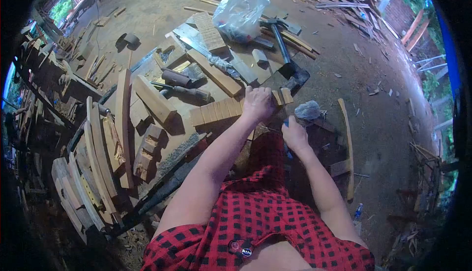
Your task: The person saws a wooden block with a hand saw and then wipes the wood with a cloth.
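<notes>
A long wooden block (216, 111) with several evenly spaced cuts across it lies at the near edge of the cluttered work surface. My left hand (258, 105) is closed over its right part, fingers curled and pressing on the wood. Just right of it, my right hand (296, 135) is closed around a blue-handled tool (286, 123) at the block's right end. What shows of the tool is narrow, and most of it is hidden by the hand and block. A crumpled clear plastic bag (307, 110) lies right of the block's end.
A hammer (280, 42), a chisel-like tool (191, 93), a notched wood piece (148, 150) and a plastic bag (239, 15) lie around the surface. Long boards (123, 128) crowd the left. A curved wooden strip (347, 148) stands at right. Scrap wood (344, 8) is piled behind.
</notes>
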Tool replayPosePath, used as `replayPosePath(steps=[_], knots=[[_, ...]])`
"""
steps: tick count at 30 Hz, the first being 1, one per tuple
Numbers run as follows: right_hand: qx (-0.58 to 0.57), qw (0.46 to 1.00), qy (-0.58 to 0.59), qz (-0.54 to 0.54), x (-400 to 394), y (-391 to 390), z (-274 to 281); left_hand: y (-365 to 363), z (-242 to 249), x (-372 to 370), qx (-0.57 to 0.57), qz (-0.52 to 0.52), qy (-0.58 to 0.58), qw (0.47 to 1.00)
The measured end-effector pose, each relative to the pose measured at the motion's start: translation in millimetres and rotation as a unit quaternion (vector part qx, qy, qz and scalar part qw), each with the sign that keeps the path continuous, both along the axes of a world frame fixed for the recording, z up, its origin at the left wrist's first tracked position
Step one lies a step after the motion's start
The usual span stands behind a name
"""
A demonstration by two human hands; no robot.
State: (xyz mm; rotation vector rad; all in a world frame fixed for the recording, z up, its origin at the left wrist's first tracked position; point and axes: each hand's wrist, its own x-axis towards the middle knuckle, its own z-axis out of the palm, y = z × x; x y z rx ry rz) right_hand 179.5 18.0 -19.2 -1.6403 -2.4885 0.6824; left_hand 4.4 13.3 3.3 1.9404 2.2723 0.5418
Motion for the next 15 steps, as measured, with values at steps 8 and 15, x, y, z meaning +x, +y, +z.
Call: replayPosePath(steps=[8, 15], knots=[[-0.054, 0.997, -0.055, 0.002, 74, -71, 9, 3, -9, -1, 0.016, -0.003, 0.009, 1.000], [-0.019, 1.000, -0.004, 0.015, -9, 6, 8, 2, -7, -3, 0.016, -0.014, 0.008, 1.000]])
